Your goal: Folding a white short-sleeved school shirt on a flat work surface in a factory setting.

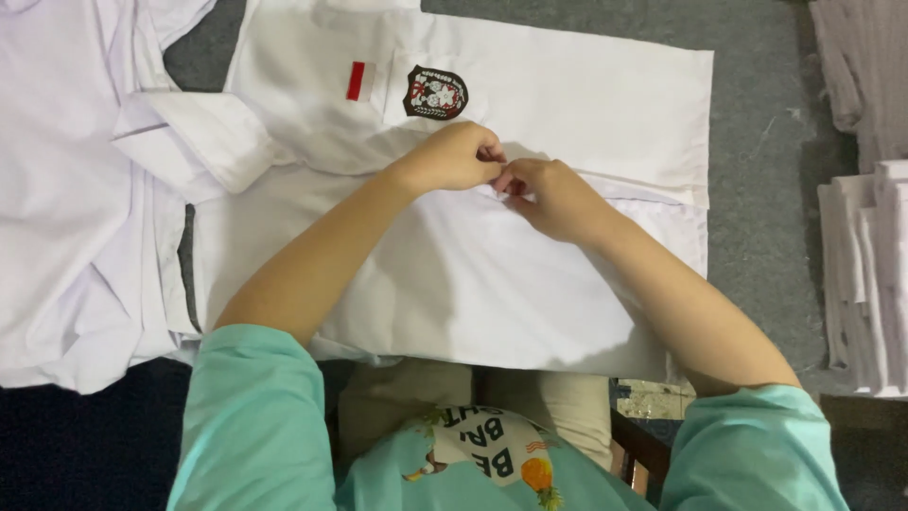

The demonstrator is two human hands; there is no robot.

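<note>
Bare grey surface (766, 142) lies open right of the white shirt (567, 95). Folded cloth stacks (865, 274) block the far right; a heap of shirts (66, 189) crowds the left.

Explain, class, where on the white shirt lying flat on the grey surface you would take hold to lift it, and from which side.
Probably the near hem edge of the white shirt, coming from the person's side. It lies flat with its front spread, so only an edge offers a pinch, and the near one overhangs towards the lap. The left hand and right hand are both pinching at the front placket, mid-shirt.
</note>
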